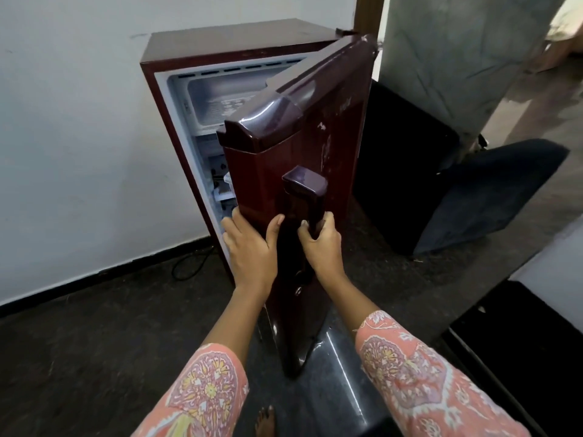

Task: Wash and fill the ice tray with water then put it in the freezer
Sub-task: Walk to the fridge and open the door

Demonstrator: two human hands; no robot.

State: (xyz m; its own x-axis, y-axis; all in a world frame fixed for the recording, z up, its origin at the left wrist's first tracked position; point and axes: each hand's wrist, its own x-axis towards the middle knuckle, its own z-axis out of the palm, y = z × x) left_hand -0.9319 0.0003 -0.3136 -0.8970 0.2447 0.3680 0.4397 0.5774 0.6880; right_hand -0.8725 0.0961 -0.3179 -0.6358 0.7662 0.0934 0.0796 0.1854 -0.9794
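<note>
- Two patterned sleeves (202, 392) and one bare foot (265, 419) lie nearest, the foot just below the door's (299, 146) bottom corner.
- The left hand (249, 247) wraps the door's free edge, fingers behind it and thumb on the front.
- The right hand (321, 244) is curled round the door's one handle (304, 200).
- One freezer (220, 102) box shows behind the door's top. No ice tray is in view, so I cannot tell where it is.
- Risks: shutting the door would likely pinch the left fingers against the fridge (239, 36). A wide swing could clip the foot, and a slam might slop a filled tray.
- Also counted: two hands, one fridge, one door, and one cable (189, 260) on the floor left of the door.
</note>
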